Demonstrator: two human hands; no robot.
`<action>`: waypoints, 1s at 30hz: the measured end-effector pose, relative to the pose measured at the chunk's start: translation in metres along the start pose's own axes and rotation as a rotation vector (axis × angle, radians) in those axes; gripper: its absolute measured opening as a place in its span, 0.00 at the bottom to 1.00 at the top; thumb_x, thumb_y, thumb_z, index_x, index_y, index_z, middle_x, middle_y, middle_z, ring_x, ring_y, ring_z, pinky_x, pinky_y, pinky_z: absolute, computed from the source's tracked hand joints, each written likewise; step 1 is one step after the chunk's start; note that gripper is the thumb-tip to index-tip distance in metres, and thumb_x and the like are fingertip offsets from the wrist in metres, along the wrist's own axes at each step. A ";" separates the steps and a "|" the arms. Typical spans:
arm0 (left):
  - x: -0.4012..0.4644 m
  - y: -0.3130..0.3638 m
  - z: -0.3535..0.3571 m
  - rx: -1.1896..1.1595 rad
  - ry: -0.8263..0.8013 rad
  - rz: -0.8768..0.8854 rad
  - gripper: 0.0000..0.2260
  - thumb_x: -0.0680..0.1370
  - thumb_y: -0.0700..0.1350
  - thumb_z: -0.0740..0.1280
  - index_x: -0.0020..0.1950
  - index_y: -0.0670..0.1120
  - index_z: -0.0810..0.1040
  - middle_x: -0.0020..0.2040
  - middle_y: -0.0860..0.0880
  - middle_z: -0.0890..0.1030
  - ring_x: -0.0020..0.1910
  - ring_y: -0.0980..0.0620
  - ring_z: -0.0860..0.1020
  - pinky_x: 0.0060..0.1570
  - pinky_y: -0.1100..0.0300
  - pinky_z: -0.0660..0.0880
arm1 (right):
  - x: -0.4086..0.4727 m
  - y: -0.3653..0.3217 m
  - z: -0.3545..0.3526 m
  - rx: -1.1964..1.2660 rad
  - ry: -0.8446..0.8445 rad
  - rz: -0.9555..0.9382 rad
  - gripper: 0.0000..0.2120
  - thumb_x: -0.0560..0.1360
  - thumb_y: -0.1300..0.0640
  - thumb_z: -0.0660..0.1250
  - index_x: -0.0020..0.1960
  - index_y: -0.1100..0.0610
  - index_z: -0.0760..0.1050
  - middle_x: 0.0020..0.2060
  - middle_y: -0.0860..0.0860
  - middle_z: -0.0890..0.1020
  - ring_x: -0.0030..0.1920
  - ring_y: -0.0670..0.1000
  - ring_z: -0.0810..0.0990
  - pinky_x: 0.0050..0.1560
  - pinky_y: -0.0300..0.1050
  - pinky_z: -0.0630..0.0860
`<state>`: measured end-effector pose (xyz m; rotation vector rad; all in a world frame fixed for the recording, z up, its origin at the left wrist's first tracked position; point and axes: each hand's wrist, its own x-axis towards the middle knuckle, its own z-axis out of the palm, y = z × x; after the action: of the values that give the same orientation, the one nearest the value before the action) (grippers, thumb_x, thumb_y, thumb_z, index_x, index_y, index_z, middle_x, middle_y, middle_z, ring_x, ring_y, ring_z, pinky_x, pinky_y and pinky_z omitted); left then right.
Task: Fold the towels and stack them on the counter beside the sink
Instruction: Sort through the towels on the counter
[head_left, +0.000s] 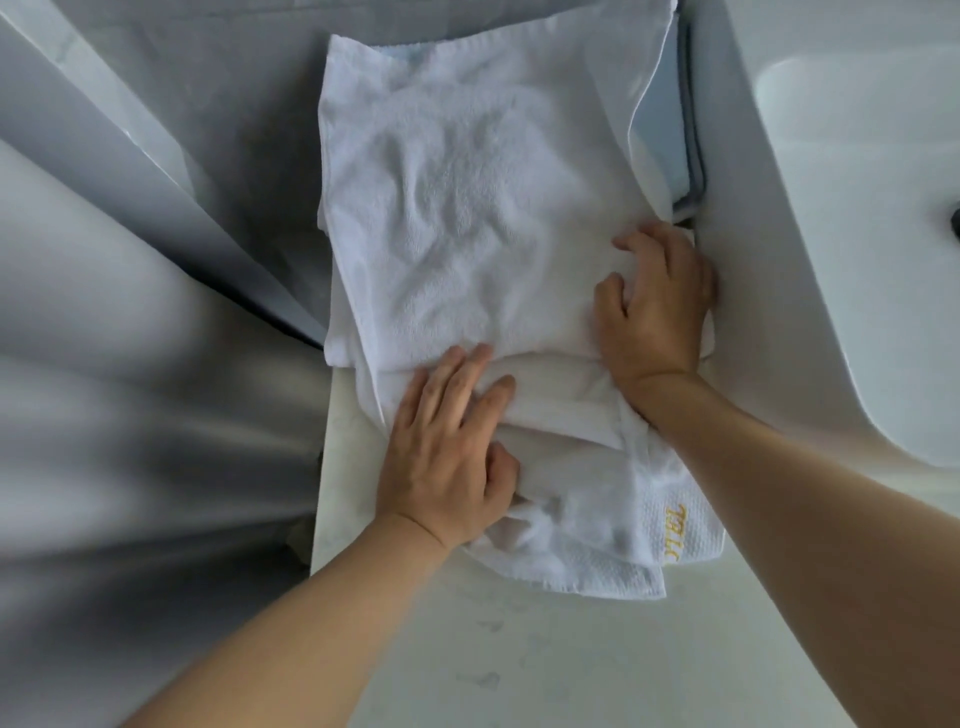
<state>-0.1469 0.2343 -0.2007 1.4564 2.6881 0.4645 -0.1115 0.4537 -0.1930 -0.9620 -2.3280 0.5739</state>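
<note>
Pale, faintly marbled counter (519, 665) runs under both forearms, with a smooth white sink (841, 208) curving away just right of the right hand (655, 306) and grey, glossy wall panels to the left of the left hand (449, 452). A white terry towel (467, 208), rumpled and roughly rectangular, lies on the counter beyond the fingers, its near end bunched in thick folds between the hands, and a waffle-weave hem with gold embroidered lettering (675, 532) lies near the right forearm. Both hands rest open, palms down: the left presses flat on the near folds, while the right's fingers curl slightly into the towel's right edge beside the sink.
</note>
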 end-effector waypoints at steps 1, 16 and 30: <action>0.000 0.000 0.000 0.002 -0.001 0.000 0.26 0.72 0.47 0.58 0.69 0.45 0.76 0.76 0.43 0.66 0.78 0.43 0.61 0.73 0.40 0.61 | -0.004 -0.003 -0.005 0.036 -0.019 0.005 0.18 0.71 0.58 0.60 0.60 0.59 0.76 0.64 0.57 0.74 0.62 0.59 0.71 0.69 0.49 0.61; 0.001 0.006 -0.004 0.015 0.188 0.033 0.24 0.76 0.52 0.56 0.67 0.41 0.75 0.61 0.42 0.78 0.59 0.40 0.74 0.61 0.46 0.68 | -0.119 -0.009 -0.089 0.011 -0.393 0.429 0.31 0.73 0.39 0.66 0.71 0.54 0.66 0.67 0.53 0.72 0.68 0.54 0.67 0.67 0.48 0.62; -0.096 0.016 -0.020 0.069 -0.050 0.079 0.16 0.65 0.38 0.67 0.49 0.48 0.66 0.46 0.49 0.72 0.44 0.44 0.72 0.44 0.55 0.65 | -0.116 -0.024 -0.103 0.146 -0.223 0.366 0.06 0.80 0.55 0.61 0.50 0.58 0.72 0.48 0.57 0.78 0.50 0.59 0.74 0.45 0.47 0.67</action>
<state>-0.0845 0.1581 -0.1863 1.5753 2.6402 0.3376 0.0099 0.3704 -0.1387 -1.3214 -2.2698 1.0294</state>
